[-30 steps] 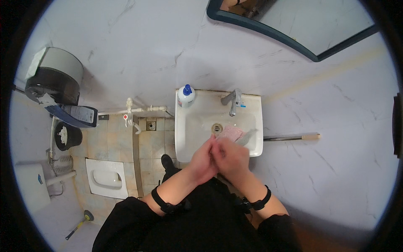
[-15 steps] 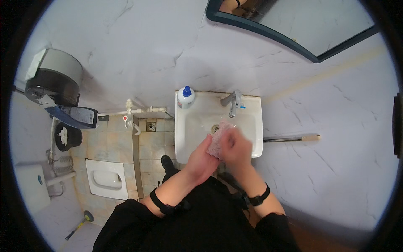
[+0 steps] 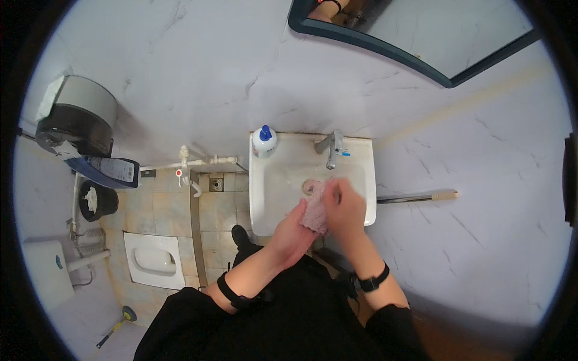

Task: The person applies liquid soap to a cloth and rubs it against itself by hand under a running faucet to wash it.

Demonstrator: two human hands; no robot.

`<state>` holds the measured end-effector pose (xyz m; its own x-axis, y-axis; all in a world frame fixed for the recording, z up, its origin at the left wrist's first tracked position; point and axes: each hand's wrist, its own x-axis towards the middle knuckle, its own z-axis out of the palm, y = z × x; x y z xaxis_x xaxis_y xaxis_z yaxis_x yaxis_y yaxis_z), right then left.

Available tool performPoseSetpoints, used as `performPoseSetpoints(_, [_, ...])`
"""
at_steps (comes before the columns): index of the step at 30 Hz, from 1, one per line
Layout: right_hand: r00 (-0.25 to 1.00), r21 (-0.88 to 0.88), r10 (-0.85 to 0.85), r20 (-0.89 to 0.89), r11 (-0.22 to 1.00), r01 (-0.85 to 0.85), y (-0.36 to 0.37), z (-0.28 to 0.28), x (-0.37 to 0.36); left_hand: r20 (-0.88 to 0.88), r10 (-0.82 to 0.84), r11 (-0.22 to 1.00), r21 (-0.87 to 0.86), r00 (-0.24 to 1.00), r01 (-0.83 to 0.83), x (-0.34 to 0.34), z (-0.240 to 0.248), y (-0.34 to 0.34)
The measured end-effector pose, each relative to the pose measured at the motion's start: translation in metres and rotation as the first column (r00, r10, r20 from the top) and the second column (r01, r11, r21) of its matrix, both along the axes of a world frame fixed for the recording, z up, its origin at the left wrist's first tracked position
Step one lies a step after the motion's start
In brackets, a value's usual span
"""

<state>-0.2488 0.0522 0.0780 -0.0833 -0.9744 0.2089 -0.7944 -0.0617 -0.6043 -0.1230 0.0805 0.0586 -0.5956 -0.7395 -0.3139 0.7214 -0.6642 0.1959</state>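
Note:
A damp-looking pink cloth (image 3: 313,218) with a textured surface is bunched between my two hands over the front part of the white sink (image 3: 271,186). My left hand (image 3: 290,236) grips it from the left, thumb lying along its edge. Curled into a fist, my right hand (image 3: 346,210) presses against the cloth's right side; its fingertips are hidden and slightly smeared. Behind the hands stands a chrome faucet (image 3: 331,150). On the sink's back left corner sits a white pump bottle (image 3: 264,142) with a blue top.
A stick with a pale handle (image 3: 444,195) juts out right of the sink. A dark-framed mirror (image 3: 373,45) hangs above. Leftward are a paper dispenser (image 3: 78,117), a black bin (image 3: 99,203), a white pipe with a valve (image 3: 183,174) and a squat toilet (image 3: 153,260).
The cloth and my right hand have shifted slightly to the right and toward me. More of the sink's drain shows now. My left hand keeps its hold.

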Motion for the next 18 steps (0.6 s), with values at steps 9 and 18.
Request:
performPoseSetpoints(9, [0.802, 0.066, -0.098, 0.590, 0.995, 0.072, 0.023, 0.004, -0.015, -0.017, 0.043, 0.998, 0.041, 0.999, -0.042, 0.010, -0.013, -0.012])
performPoseSetpoints(18, [0.176, 0.387, -0.357, 0.917, 0.902, -0.190, 0.064, -0.031, -0.022, 0.081, 0.001, 0.998, 0.060, 0.997, -0.006, 0.023, 0.002, -0.013])
